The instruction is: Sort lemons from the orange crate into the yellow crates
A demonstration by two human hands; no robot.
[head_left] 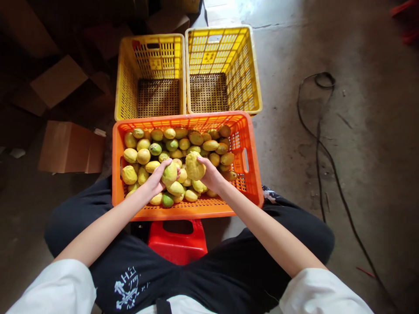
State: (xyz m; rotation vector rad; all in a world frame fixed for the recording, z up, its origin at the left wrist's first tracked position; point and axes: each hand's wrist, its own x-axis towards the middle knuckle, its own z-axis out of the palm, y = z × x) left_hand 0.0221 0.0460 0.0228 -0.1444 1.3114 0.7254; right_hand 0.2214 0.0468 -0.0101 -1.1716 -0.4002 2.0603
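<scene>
An orange plastic crate [251, 148] full of several yellow and green lemons sits between my knees. My left hand [156, 179] is closed round a yellow-green lemon [170, 172] over the crate's near middle. My right hand [211, 175] grips a larger, bumpy yellow lemon [194, 166] just to the right of it. Both held lemons sit just above the pile, nearly touching each other.
Two empty yellow crates, left one [126, 78] and right one [253, 74], stand side by side behind the orange crate. A red stool [178, 244] is under the orange crate's front. Cardboard boxes [70, 148] lie left; a black cable [322, 144] snakes across the concrete floor at right.
</scene>
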